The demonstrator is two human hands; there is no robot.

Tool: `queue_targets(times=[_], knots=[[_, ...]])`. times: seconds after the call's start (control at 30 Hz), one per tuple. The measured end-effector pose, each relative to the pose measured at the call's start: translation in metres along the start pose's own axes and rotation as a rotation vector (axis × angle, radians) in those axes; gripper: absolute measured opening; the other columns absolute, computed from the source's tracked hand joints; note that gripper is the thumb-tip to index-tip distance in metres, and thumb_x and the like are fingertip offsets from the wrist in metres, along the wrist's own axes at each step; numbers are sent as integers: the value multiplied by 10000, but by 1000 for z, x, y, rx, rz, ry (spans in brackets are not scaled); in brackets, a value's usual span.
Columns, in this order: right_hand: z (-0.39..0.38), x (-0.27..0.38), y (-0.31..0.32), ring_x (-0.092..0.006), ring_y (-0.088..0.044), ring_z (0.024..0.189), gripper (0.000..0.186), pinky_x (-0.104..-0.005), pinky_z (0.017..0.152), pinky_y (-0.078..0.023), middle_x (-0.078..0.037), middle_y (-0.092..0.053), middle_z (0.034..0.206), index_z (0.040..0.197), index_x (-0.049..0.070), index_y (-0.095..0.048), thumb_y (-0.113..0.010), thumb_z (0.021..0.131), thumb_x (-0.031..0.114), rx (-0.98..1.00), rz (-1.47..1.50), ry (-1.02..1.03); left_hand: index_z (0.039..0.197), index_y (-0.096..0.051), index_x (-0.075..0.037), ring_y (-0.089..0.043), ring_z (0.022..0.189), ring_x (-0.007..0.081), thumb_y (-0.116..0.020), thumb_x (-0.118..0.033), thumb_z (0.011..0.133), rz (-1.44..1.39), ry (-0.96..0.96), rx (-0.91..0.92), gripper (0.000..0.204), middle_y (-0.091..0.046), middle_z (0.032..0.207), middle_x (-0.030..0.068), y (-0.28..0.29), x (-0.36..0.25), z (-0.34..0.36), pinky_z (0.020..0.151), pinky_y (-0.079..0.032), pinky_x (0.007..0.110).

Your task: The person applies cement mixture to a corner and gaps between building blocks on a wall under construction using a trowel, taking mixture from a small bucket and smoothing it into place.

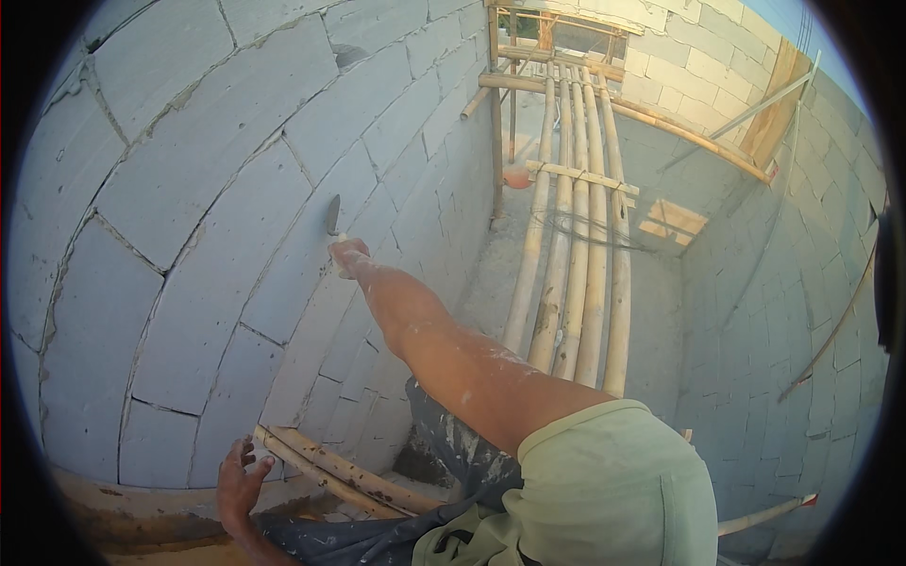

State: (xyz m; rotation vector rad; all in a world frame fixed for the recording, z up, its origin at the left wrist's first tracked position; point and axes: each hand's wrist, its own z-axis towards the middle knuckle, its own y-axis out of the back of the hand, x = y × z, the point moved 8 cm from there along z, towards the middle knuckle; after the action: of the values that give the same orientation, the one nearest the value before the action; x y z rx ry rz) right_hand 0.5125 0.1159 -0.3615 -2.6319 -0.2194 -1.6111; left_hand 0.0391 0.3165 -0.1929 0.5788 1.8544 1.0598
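My right arm reaches across to the grey block wall on the left. My right hand is closed round the handle of a trowel. The trowel's small grey blade points up and lies against or very close to the blocks; I cannot tell which. Low on the left, my left hand is empty, its fingers loosely bent and apart. It is near the ends of some bamboo poles at the foot of the wall. Whether it touches them is unclear.
Several long bamboo poles, tied by a crosspiece, run away from me as a raised walkway. Loose wire lies over them. Another block wall stands on the right. An orange-red round object sits beyond, left of the poles.
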Motion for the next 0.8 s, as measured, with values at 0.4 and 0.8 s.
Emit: queue_targets(times=[0.4, 0.8], knots=[[2, -1, 0, -290, -718, 1018, 442, -406, 732, -648, -157, -701, 1166, 1176, 16, -688, -739, 824, 277, -32, 6, -20, 1434, -543, 39, -690, 1138, 336, -820, -157, 848, -6, -29, 15, 677, -678, 1303, 249, -3, -7, 1, 962, -546, 421], [-2, -2, 2, -275, -707, 973, 447, -413, 738, -607, -146, -704, 1122, 1137, 1, -690, -759, 797, 283, -19, 64, 5, 1415, -565, 9, -683, 1179, 346, -835, -234, 855, 50, -45, 18, 668, -690, 1298, 229, -3, -13, -1, 970, -542, 443]])
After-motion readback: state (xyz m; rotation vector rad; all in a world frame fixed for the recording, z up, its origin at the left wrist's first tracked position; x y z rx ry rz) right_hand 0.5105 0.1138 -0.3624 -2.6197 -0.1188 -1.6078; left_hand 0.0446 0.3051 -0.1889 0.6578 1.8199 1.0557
